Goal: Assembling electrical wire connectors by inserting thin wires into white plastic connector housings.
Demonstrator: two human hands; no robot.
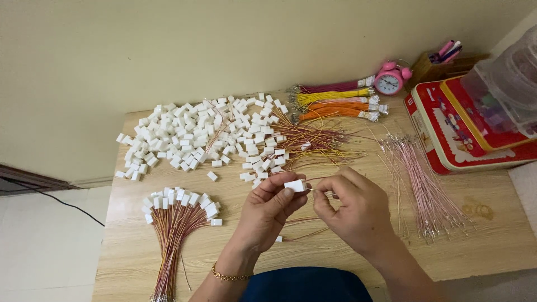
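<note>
Wooden table (335, 251) bears a red tin (447, 134) right; both hands (313, 210) pinch a white connector (294, 185)

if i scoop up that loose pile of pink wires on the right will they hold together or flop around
The pink wires would probably flop: they are thin, long and fanned out unbound on the table. They look light, so some may slip free. The metal tips could snag on each other.

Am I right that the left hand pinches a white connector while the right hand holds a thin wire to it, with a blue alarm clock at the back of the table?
Not quite: the alarm clock is pink, as the head view shows. The rest stands: the left hand pinches a white connector, the right hand holds a thin wire to it, and the clock sits at the back of the table.
</note>
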